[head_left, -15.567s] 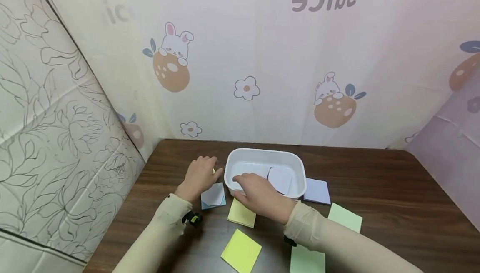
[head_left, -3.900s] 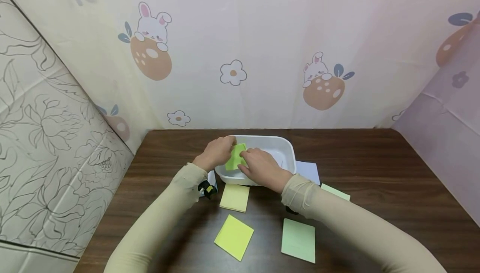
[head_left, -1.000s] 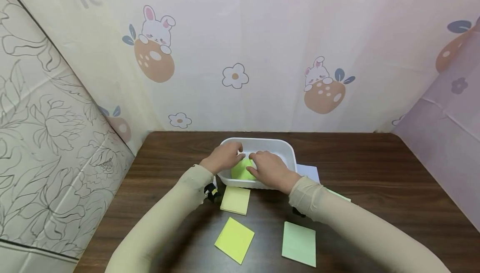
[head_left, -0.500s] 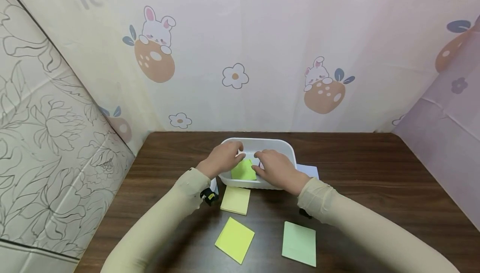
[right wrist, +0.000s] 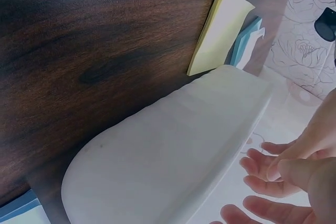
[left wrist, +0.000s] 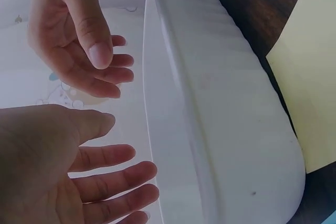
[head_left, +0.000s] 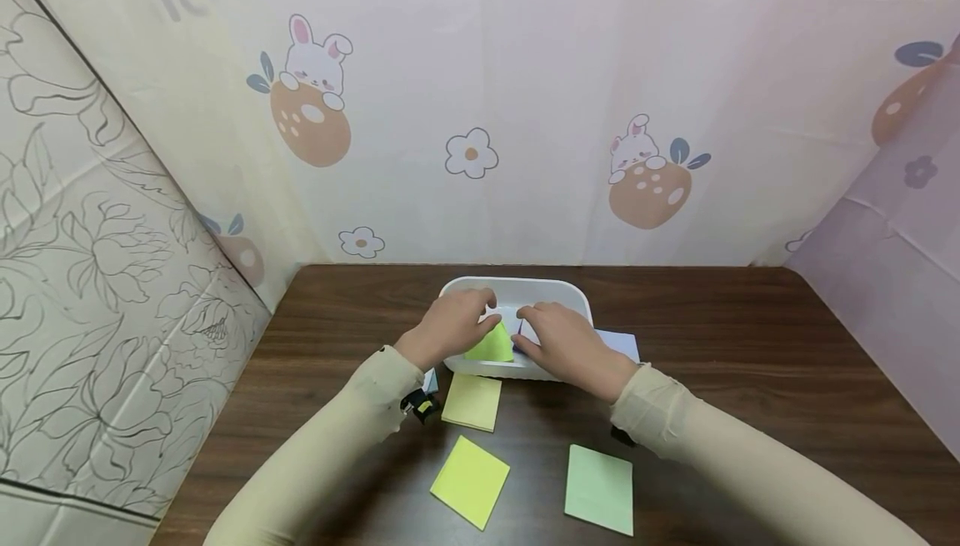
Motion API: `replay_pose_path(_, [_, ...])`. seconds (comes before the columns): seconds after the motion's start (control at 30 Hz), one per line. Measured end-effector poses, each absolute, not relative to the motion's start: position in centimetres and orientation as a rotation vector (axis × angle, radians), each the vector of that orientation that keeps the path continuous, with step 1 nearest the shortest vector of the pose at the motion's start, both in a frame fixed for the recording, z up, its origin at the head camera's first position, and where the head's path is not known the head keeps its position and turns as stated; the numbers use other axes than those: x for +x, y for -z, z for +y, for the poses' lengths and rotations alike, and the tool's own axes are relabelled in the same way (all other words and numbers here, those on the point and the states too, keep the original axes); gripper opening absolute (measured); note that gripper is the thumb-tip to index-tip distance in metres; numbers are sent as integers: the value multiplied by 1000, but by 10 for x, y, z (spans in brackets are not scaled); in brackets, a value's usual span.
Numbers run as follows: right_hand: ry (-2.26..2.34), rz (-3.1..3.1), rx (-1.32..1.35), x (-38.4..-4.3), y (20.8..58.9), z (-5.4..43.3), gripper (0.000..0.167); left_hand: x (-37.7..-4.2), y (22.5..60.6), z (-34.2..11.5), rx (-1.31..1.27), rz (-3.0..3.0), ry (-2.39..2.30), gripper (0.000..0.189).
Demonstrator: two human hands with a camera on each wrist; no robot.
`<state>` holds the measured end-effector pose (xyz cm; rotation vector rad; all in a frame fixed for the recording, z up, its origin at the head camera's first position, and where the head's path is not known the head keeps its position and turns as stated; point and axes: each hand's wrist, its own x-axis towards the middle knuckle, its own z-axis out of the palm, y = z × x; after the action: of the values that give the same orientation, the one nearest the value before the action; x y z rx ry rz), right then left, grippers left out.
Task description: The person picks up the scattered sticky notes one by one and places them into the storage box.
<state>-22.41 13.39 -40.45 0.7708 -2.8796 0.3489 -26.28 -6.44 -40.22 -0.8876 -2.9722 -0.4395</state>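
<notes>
Both hands hover over the white plastic box [head_left: 510,371], their fingers loosely bent and apart. My left hand [head_left: 450,325] is over the box's left half, beside a lime-green sticky note [head_left: 492,346] lying inside, partly covered by the hand. Over the right half is my right hand [head_left: 570,344], next to a white paper [head_left: 529,332] in the box that it partly hides. In the left wrist view, the left hand [left wrist: 100,182] is spread with nothing between fingers and thumb, and the right hand [left wrist: 79,35] faces it with nothing in its grasp.
In front of the box lie a pale yellow pad [head_left: 472,402], a bright yellow pad [head_left: 470,482] and a mint-green pad [head_left: 598,489]. A lilac pad [head_left: 621,344] sits at its right. Blue and white notes [head_left: 431,382] show at its left, mostly behind the wrist. A patterned curtain [head_left: 525,196] backs the table.
The lime note, held in both hands over the box about four seconds ago, now lies in it. In the last second the right hand has moved right, away from the note, and the left slightly right.
</notes>
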Motion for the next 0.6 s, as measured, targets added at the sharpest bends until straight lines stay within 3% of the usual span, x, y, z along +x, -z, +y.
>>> replay_pose_path(0.6, [-328, -2862, 760, -213, 402, 149, 40, -249, 401, -49, -968, -2906, 421, 28])
